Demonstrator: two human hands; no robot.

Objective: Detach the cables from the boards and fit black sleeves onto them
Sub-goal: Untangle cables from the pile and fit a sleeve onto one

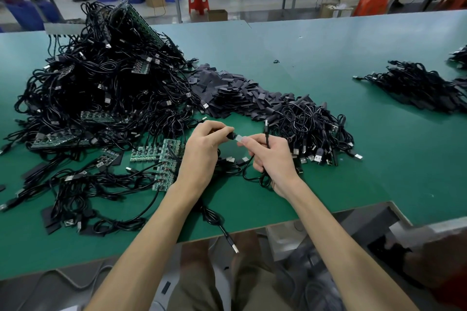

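My left hand (206, 145) pinches a small black sleeve (230, 135) between thumb and fingers. My right hand (271, 156) grips a black cable, its silver USB plug (241, 139) held at the fingertips right against the sleeve's open end. The cable (255, 177) loops down under my right palm. Green circuit boards (161, 154) with cables still plugged in lie just left of my hands. A big tangle of black cables and boards (101, 88) fills the left of the green table. A heap of loose black sleeves (235, 94) lies behind my hands.
A pile of cables (316, 131) lies right of my hands and another bundle (417, 88) sits at the far right. One cable end (231, 242) hangs over the table's front edge (278, 222). Benches, bins and a red stool stand beyond the table.
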